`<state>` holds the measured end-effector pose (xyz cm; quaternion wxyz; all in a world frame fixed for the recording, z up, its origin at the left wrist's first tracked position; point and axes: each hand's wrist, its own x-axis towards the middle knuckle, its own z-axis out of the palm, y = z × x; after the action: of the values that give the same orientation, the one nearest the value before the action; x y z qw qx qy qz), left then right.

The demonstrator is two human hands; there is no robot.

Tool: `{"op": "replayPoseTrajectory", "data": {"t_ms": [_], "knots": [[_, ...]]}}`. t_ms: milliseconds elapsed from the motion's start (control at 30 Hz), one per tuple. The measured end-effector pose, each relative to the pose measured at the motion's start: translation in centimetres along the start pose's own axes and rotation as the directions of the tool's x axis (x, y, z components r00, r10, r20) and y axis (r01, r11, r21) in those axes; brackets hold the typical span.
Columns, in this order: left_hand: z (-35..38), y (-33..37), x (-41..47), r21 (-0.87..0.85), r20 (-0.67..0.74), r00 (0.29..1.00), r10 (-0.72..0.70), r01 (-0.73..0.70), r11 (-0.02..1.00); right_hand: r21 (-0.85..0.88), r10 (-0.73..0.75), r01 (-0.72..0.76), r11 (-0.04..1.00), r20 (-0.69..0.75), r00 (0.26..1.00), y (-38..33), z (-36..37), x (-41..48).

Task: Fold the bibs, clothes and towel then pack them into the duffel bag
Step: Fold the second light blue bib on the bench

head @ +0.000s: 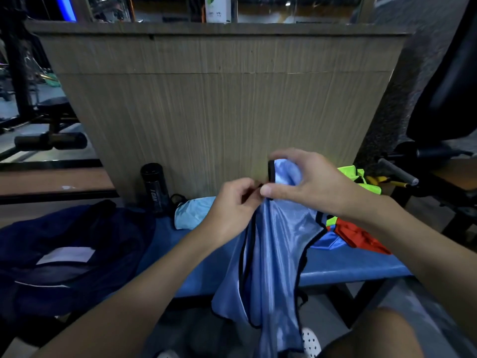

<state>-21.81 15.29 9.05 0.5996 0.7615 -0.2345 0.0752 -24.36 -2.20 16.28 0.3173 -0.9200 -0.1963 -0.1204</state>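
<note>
both hands hold a light blue bib (273,254) up over the blue bench (348,267): the left hand (233,202) pinches its black trim, the right hand (307,179) grips the bunched top. the navy duffel bag (67,254) lies open at near left, and a folded blue cloth (191,211) lies behind the left hand.

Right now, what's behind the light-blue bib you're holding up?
On the blue bench, a pile of red, blue and neon-yellow garments pokes out right of the bib; the rest is covered.
</note>
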Motion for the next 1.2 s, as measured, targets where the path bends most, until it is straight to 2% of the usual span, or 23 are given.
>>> {"op": "replayPoseTrajectory", "data": {"t_ms": [67,167,267,400,533,633,733,800,900,967,1067,1200], "knots": [[-0.2,0.1,0.1,-0.056,-0.003,1.0,0.001,-0.001,0.998,-0.06,-0.033,0.035,0.998,0.03,0.999,0.3,0.4,0.3],[0.1,-0.8,-0.7,-0.09,-0.001,0.999,-0.048,0.047,0.995,-0.082,-0.034,0.028,0.996,-0.068,0.997,0.7,0.5,0.7],[0.4,-3.1,-2.1,0.006,0.017,0.995,-0.096,0.096,0.995,-0.093,-0.054,0.033,0.995,-0.234,0.971,0.6,-0.2,0.8],[0.0,-5.2,-2.9,0.075,0.035,0.996,-0.085,0.082,0.994,-0.103,-0.06,0.029,0.994,-0.31,0.949,1.1,-0.3,0.9],[-1.1,-6.3,-3.1,0.13,0.024,0.994,-0.11,0.106,0.986,-0.032,-0.029,0.018,0.999,-0.399,0.917,1.5,-0.8,1.0],[-1.7,-5.6,-2.6,0.08,0.002,0.994,-0.111,0.11,0.991,-0.06,-0.005,-0.016,0.998,-0.334,0.943,1.9,-0.7,1.0],[-1.8,-3.3,-1.3,0.047,0.023,0.997,-0.078,0.077,0.996,0.024,0.059,-0.057,0.998,-0.093,0.994,1.9,0.4,0.3],[-2.0,-1.6,-0.4,0.039,0.061,0.997,-0.05,0.048,0.998,0.051,0.079,-0.083,0.995,0.061,0.995,1.6,1.5,-0.2],[-2.5,0.3,0.5,0.061,0.068,0.996,-0.052,0.048,0.997,0.042,0.033,-0.04,0.998,0.156,0.987,1.7,3.1,-0.3],[-2.8,1.0,0.9,0.059,0.041,0.997,-0.064,0.061,0.996,0.044,-0.017,0.011,0.999,0.13,0.991,2.1,3.9,0.0],[-3.0,0.8,0.7,0.071,0.039,0.998,-0.049,0.046,0.996,0.096,0.004,-0.007,0.995,0.03,1.0,1.5,3.5,0.0],[-3.4,-1.8,-0.8,0.225,0.025,0.999,-0.041,0.034,0.974,0.181,0.069,-0.05,0.982,-0.097,0.993,1.2,2.3,0.3]]}}
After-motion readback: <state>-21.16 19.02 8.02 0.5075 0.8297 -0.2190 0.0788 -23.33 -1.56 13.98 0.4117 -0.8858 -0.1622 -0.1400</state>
